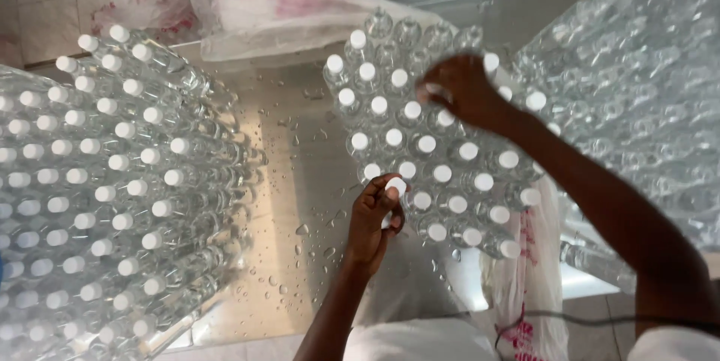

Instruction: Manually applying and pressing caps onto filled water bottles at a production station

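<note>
Head view shows a wet steel table (289, 181) crowded with clear bottles topped by white caps. At the centre stands a cluster of bottles (431, 158). The left hand (375, 222) sits at its seven o'clock edge, fingers pinched narrowly around a white cap (395, 186) on the nearest bottle. The right hand (461, 91) hovers over the cluster at its one o'clock side, fingers curled down onto the caps; it seems to grip one, though the fingers hide it. A larger stack of bottles (105, 181) fills nine o'clock, and wrapped bottles (637, 98) lie at three o'clock. Plastic bags (292, 8) rest at twelve o'clock.
</note>
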